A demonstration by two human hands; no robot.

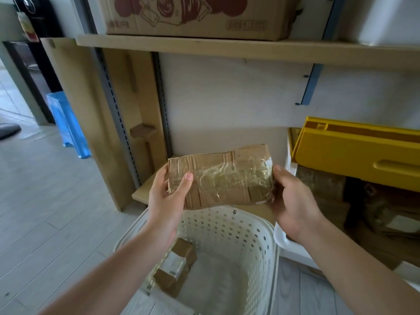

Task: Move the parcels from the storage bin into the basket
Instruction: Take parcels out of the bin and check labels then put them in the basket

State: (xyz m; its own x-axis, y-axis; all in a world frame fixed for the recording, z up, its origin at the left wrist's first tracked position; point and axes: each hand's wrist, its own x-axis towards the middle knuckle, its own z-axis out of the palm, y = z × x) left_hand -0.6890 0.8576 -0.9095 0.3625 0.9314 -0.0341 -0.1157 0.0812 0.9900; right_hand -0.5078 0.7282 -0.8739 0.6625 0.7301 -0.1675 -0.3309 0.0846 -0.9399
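Two hands hold one parcel: the left hand (167, 196) grips the left end of a brown cardboard parcel wrapped in clear tape (219, 177), thumb laid across its near face, and the right hand (293, 201) clasps the right end, fingers hidden behind it. The parcel is in the air, touching nothing else.

Key relation: the parcel's long axis runs left to right, roughly level, square to the person's line of sight. It hangs above the far rim of the white perforated plastic basket (254, 242), which stands on the floor directly below and nearer the person. Judgement: the move in hand is a lowering toward the person and down into the basket opening; neither hand is the nearer, since they sit at opposite ends.

One smaller brown parcel with a white label (176, 267) already lies on the basket bottom, partly behind the left forearm.

The white storage bin with a raised yellow lid (354, 153) stands just right of the basket, its white corner touching or nearly touching the basket rim; cannot tell which. Brown parcels inside it (322, 189) are dark and cut off by the frame edge; no count possible.
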